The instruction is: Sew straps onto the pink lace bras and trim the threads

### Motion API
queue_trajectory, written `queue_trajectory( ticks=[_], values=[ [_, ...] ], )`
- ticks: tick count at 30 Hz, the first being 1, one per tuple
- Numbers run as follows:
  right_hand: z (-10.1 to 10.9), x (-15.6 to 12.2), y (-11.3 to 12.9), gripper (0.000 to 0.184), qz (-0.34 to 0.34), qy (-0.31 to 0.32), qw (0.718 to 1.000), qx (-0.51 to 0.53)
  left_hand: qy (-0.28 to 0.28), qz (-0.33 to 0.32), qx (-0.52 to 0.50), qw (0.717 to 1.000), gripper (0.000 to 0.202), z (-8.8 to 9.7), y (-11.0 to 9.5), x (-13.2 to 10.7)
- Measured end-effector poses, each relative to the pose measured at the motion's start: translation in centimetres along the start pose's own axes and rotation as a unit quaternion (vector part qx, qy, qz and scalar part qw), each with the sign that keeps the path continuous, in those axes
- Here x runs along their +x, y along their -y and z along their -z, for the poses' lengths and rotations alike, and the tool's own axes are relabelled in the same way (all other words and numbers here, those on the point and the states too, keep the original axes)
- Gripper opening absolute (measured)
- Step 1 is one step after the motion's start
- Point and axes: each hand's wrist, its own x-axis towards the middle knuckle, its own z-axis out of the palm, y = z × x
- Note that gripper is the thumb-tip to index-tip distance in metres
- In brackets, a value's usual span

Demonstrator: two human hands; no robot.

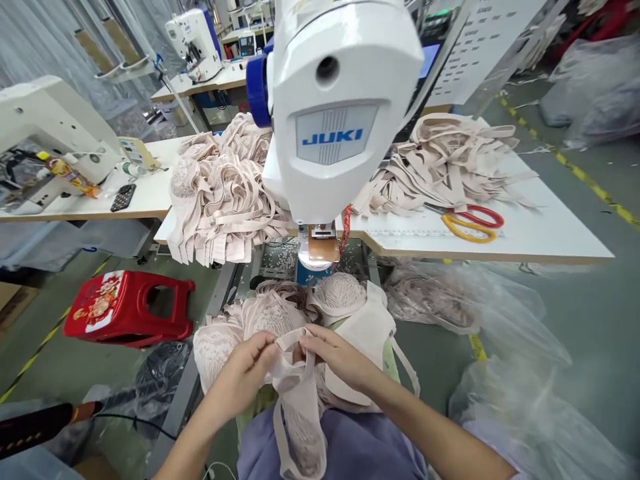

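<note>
My left hand pinches one end of a pale pink bra strap, thumb against fingers. At the strap's other side my right hand is closed on it too. The strap bends in a short arc between my hands, and the lace-patterned bra it belongs to hangs down over my lap. More bras with molded lace cups lie just beyond my hands, below the white JUKI sewing machine. The machine's presser area is ahead of my hands, apart from them.
Bras are heaped on the table's left side. To the right lie a pile of straps and red-and-yellow scissors. A red stool stands on the floor at left. Plastic bags lie at right.
</note>
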Motion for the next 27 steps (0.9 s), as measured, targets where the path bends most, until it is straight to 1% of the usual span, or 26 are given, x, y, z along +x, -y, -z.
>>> queue_trajectory(
  ticks=[2, 3, 6, 9, 11, 12, 14, 15, 16, 17, 18, 19, 20, 21, 22, 23, 25, 26, 27],
  values=[
    [0.4, 0.0, 0.0, 0.031, 0.0, -0.002, 1.0, 0.025, 0.021, -0.022, 0.044, 0.999, 0.022, -0.3, -1.1, -0.1],
    [0.5, 0.0, 0.0, 0.029, -0.003, -0.001, 0.999, 0.044, 0.022, -0.031, 0.063, 0.997, 0.02, -0.5, -1.5, -0.2],
    [0.8, 0.0, -0.2, 0.027, -0.014, 0.01, 0.996, 0.091, 0.006, -0.044, 0.106, 0.993, 0.023, -0.9, -2.2, -0.3],
    [1.1, -0.1, -0.4, 0.026, -0.016, 0.019, 0.995, 0.099, -0.004, -0.055, 0.163, 0.985, 0.028, -1.3, -2.1, -0.3],
    [1.2, -0.1, -0.4, 0.026, -0.019, 0.023, 0.995, 0.099, -0.02, -0.072, 0.237, 0.969, 0.032, -1.5, -1.7, -0.1],
    [1.3, -0.1, -0.3, 0.026, -0.023, 0.025, 0.994, 0.1, -0.035, -0.093, 0.283, 0.954, 0.033, -1.6, -1.5, 0.0],
    [1.4, 0.0, -0.2, 0.026, -0.024, 0.025, 0.996, 0.081, -0.074, -0.157, 0.371, 0.912, 0.035, -1.8, -1.1, 0.3],
    [1.5, 0.0, -0.1, 0.025, -0.015, 0.01, 0.998, 0.052, -0.098, -0.193, 0.408, 0.887, 0.035, -2.0, -1.1, 0.5],
    [1.5, -0.1, -0.1, 0.022, 0.005, -0.024, 1.0, 0.011, -0.123, -0.226, 0.434, 0.863, 0.035, -2.1, -1.1, 0.7],
    [1.5, -0.3, -0.1, 0.019, 0.036, -0.077, 0.996, -0.04, -0.146, -0.252, 0.451, 0.844, 0.036, -2.4, -1.2, 0.9],
    [1.5, -0.5, -0.1, 0.018, 0.075, -0.142, 0.983, -0.094, -0.167, -0.269, 0.458, 0.831, 0.036, -2.6, -1.5, 1.2],
    [1.5, -0.9, -0.1, 0.023, 0.117, -0.203, 0.962, -0.141, -0.187, -0.279, 0.458, 0.823, 0.037, -2.9, -1.8, 1.4],
    [1.5, -1.4, -0.1, 0.027, 0.157, -0.248, 0.94, -0.176, -0.202, -0.284, 0.45, 0.822, 0.038, -3.2, -2.1, 1.6],
    [1.6, -1.8, 0.1, 0.03, 0.192, -0.267, 0.923, -0.199, -0.211, -0.287, 0.437, 0.826, 0.039, -3.5, -2.5, 1.8],
    [1.8, -2.3, 0.4, 0.032, 0.221, -0.263, 0.914, -0.216, -0.212, -0.292, 0.423, 0.831, 0.04, -3.9, -2.9, 2.1],
    [2.0, -2.8, 0.8, 0.036, 0.244, -0.241, 0.91, -0.233, -0.204, -0.298, 0.409, 0.838, 0.04, -4.2, -3.2, 2.3],
    [2.7, -3.4, 2.0, 0.046, 0.265, -0.161, 0.913, -0.267, -0.163, -0.306, 0.382, 0.857, 0.04, -4.5, -3.7, 2.9],
    [3.1, -3.6, 2.7, 0.047, 0.261, -0.111, 0.917, -0.281, -0.135, -0.302, 0.369, 0.869, 0.04, -4.5, -3.8, 3.3],
    [3.5, -3.6, 3.3, 0.043, 0.244, -0.064, 0.923, -0.29, -0.108, -0.293, 0.358, 0.88, 0.041, -4.5, -3.9, 3.6]
  ],
)
